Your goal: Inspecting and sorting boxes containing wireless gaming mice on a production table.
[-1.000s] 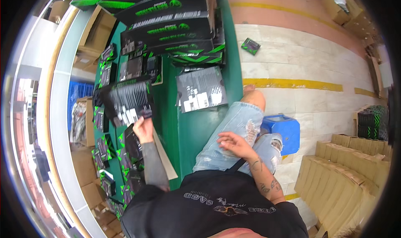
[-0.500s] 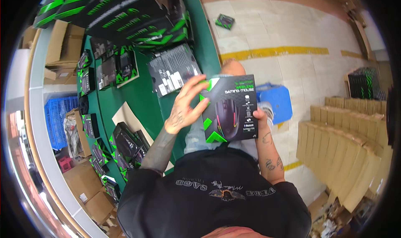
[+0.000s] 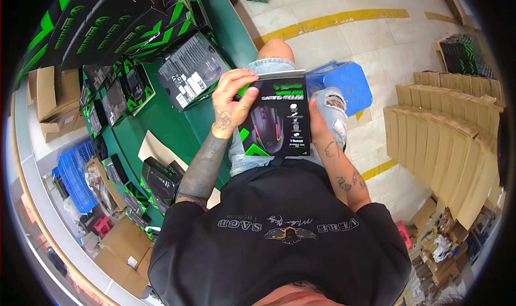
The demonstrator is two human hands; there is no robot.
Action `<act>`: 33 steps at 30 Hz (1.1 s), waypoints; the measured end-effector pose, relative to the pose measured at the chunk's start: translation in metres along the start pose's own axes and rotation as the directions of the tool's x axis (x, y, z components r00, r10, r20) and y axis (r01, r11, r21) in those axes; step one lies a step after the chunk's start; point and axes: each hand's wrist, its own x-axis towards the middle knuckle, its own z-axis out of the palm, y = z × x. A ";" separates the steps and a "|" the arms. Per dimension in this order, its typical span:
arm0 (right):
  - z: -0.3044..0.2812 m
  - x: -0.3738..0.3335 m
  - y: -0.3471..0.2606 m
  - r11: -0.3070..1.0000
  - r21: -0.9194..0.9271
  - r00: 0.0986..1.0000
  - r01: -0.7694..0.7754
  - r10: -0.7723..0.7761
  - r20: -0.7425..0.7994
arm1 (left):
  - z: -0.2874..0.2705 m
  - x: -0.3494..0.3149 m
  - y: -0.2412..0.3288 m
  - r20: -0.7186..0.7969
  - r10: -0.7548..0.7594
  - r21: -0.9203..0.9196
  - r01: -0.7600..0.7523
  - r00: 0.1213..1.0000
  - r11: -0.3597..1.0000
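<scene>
Warehouse floor of pale tiles with yellow lines (image 3: 328,20), a green worktable (image 3: 161,118) to the left crowded with black-and-green cartons (image 3: 107,24), flat brown cardboard sleeves (image 3: 446,128) stacked to the right, a blue plastic stool (image 3: 346,83) under the seated legs. Held over the lap, clear of the table: one black retail box (image 3: 277,115) with a picture of a computer mouse and green corner stripes, front face up toward the camera. Left hand (image 3: 231,99) curled over the box's upper left corner, fingers spread across the top edge and clamped on it. Right hand (image 3: 317,126) pressed along the box's right edge, palm mostly hidden behind it, fingers not visible, so grip there impossible to tell beyond contact. Judging by the scene: box picked up and squared between both hands, seemingly closed; not yet set down, sleeved or added to any stack. A similar box (image 3: 191,75) lying face down on the table just beside, more small packs (image 3: 115,99) farther left.
</scene>
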 end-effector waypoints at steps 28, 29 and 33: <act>0.096 0.005 0.015 0.657 -0.711 0.626 0.251 0.450 0.637 | -0.247 -0.073 0.019 0.171 -0.749 0.338 0.675 0.640 0.655; 0.094 0.009 0.022 0.624 -0.745 0.674 0.238 0.446 0.589 | -0.275 -0.098 0.008 0.036 -0.750 0.474 0.650 0.660 0.594; 0.086 0.019 0.036 0.649 -0.755 0.773 0.092 0.432 0.465 | -0.332 -0.171 -0.048 -0.467 -0.650 0.606 0.752 0.600 0.259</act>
